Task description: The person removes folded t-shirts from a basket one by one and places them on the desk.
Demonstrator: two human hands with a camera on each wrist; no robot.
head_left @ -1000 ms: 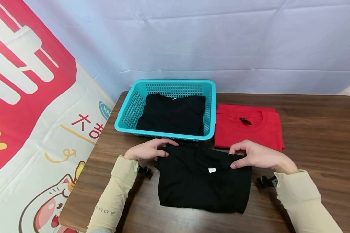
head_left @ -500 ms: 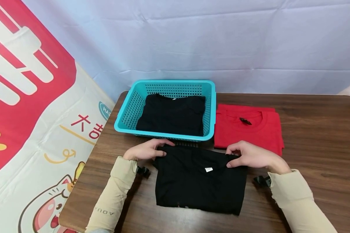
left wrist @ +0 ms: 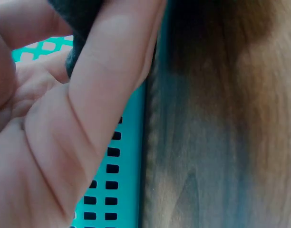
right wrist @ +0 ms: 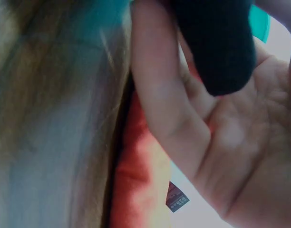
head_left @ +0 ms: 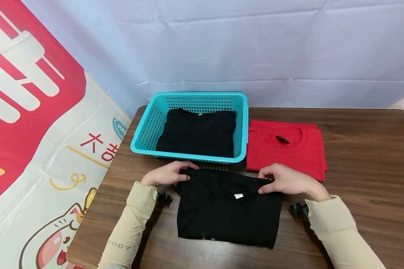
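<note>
Black shirt [head_left: 229,216] over table [head_left: 367,149], backdrop [head_left: 222,45] behind.

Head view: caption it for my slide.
Left hand and right hand grip a folded black shirt before a teal basket.

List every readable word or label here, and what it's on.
"大吉": banner.
"HA", cut off: banner's round badge.
"AQUA", upside down: left sleeve.
White tag on held black shirt: too small to read.
White label on black shirt in basket: too small.
Dark tag on red shirt: too small or blurred.
</note>
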